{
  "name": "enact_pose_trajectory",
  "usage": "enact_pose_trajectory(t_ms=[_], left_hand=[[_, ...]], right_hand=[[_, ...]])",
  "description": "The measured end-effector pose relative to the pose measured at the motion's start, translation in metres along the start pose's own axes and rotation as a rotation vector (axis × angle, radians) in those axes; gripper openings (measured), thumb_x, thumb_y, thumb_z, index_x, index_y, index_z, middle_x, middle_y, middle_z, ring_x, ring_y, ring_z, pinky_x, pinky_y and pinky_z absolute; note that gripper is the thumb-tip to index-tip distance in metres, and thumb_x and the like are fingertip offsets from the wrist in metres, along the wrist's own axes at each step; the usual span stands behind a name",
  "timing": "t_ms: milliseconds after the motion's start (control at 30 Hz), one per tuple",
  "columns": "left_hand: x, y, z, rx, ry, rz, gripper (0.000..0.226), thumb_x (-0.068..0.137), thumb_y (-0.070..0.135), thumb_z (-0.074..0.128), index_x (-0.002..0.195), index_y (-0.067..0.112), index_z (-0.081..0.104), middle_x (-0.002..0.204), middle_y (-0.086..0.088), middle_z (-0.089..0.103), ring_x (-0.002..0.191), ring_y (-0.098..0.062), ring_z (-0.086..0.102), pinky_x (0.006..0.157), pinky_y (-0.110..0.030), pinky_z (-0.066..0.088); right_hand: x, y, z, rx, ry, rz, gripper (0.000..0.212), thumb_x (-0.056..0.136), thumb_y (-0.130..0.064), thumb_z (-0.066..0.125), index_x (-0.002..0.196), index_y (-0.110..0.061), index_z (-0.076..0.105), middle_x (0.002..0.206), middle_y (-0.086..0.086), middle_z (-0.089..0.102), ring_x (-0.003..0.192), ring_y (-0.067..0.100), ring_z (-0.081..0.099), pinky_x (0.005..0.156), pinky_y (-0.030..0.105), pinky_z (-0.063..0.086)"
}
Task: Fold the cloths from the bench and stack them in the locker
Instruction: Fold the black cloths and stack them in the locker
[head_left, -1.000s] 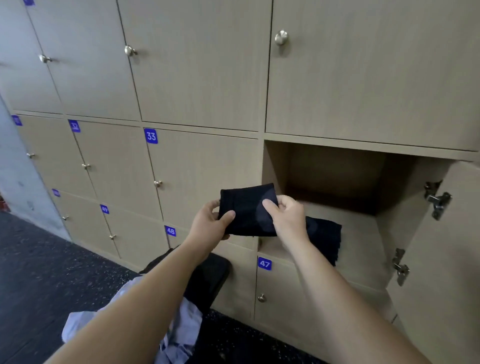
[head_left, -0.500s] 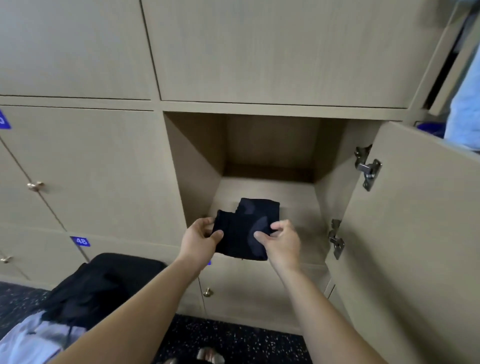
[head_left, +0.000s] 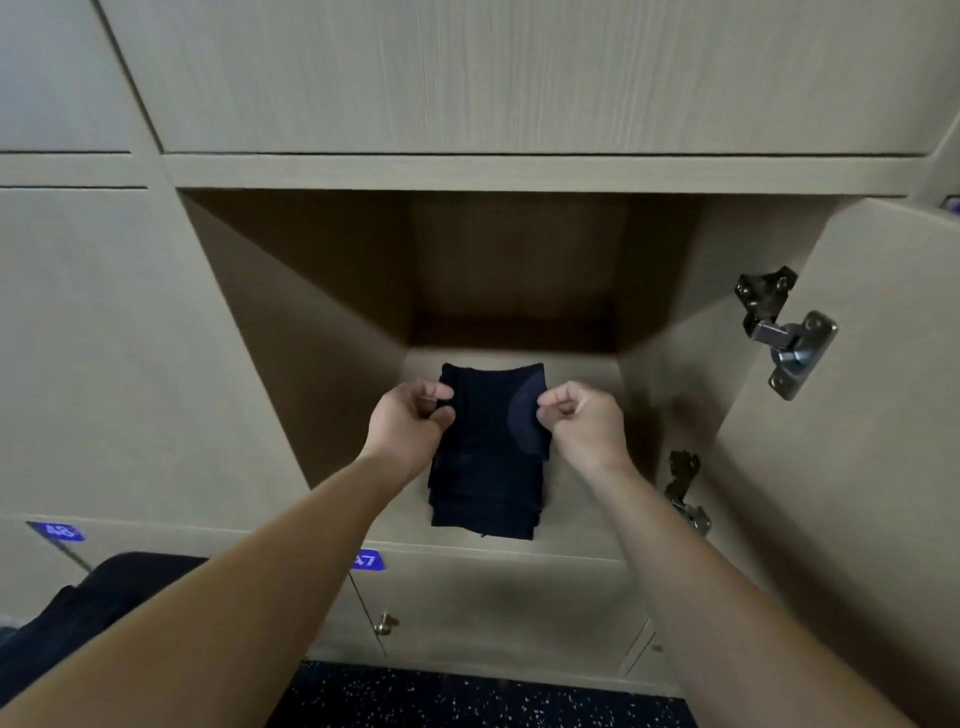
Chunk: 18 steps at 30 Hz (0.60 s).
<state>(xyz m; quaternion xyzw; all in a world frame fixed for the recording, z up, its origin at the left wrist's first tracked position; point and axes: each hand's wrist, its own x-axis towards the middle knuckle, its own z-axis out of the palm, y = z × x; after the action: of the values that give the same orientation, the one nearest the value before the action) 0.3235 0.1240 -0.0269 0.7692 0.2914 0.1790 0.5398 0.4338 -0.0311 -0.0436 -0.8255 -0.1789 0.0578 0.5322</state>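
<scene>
Beige wood-grain lockers (head_left: 467, 78) are filling the whole view. 1 compartment, the open locker (head_left: 322, 332), is gaping at the centre with its door (head_left: 857, 467) standing swung out toward 3 o'clock. 2 metal hinges are showing on that side, the upper hinge (head_left: 789, 332) at about 2 o'clock of the opening and the lower hinge (head_left: 685, 493) at about 4 o'clock. On the locker's shelf (head_left: 582, 374) a stack of dark cloths (head_left: 485, 504) is lying near the front edge, its layered folds showing at the 6 o'clock end. The folded dark cloth (head_left: 493, 410) is sitting on top of that stack, reaching toward 12 o'clock, deeper into the compartment. The left grip (head_left: 410, 421) is pinching the cloth's 9 o'clock edge between thumb and curled fingers, and the right grip (head_left: 582, 421) is pinching its 3 o'clock edge in the same manner. Both forearms are reaching in from 6 o'clock. Whether the cloth is resting fully on the stack or being held just above it, I cannot tell. Below the opening a blue tag 47 (head_left: 368, 561) is sitting on the next door down, with a brass knob (head_left: 385, 622) under it. A blue tag 48 (head_left: 57, 531) is showing out at 8 o'clock. A dark heap of fabric (head_left: 104, 597) is lying at 7 o'clock beside the left forearm, and a dark speckled floor (head_left: 467, 696) is running along the bottom edge.
</scene>
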Motion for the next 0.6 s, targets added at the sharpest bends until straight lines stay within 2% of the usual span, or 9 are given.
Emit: enact_pose_trajectory(t_ms=[133,300,467,600], left_hand=[[0.016,-0.004,0.002,0.003,-0.011,0.009,0.018,0.094,0.007,0.061,0.108,0.017,0.064,0.101,-0.003,0.067,0.098,-0.018,0.065,0.092,-0.033,0.054],[0.016,-0.025,0.005,0.009,-0.035,-0.013,0.019,0.094,0.007,0.061,0.11,0.018,0.064,0.104,-0.005,0.066,0.101,-0.019,0.064,0.094,-0.035,0.054],[0.018,-0.044,0.014,0.0,-0.04,-0.032,0.02,0.095,0.007,0.06,0.11,0.021,0.063,0.104,0.002,0.066,0.1,-0.013,0.063,0.08,-0.02,0.049],[0.022,-0.055,0.02,0.026,-0.046,-0.047,0.02,0.095,0.008,0.06,0.11,0.022,0.063,0.106,0.004,0.066,0.101,-0.011,0.061,0.074,-0.017,0.047]], right_hand=[[0.019,0.004,0.003,0.017,-0.022,0.019,0.015,0.087,-0.004,0.066,0.081,-0.018,0.065,0.08,-0.003,0.064,0.08,0.013,0.06,0.075,0.024,0.046],[0.017,0.023,0.013,0.025,-0.049,0.048,0.015,0.087,-0.004,0.066,0.083,-0.018,0.067,0.084,-0.002,0.066,0.083,0.013,0.062,0.078,0.024,0.049],[0.013,0.04,0.022,0.038,-0.034,0.065,0.022,0.088,-0.004,0.065,0.079,-0.024,0.063,0.083,-0.004,0.066,0.085,0.016,0.064,0.08,0.029,0.051],[0.01,0.049,0.026,0.049,-0.008,0.061,0.017,0.088,-0.005,0.066,0.083,-0.022,0.064,0.085,-0.004,0.066,0.086,0.015,0.063,0.08,0.026,0.05]])
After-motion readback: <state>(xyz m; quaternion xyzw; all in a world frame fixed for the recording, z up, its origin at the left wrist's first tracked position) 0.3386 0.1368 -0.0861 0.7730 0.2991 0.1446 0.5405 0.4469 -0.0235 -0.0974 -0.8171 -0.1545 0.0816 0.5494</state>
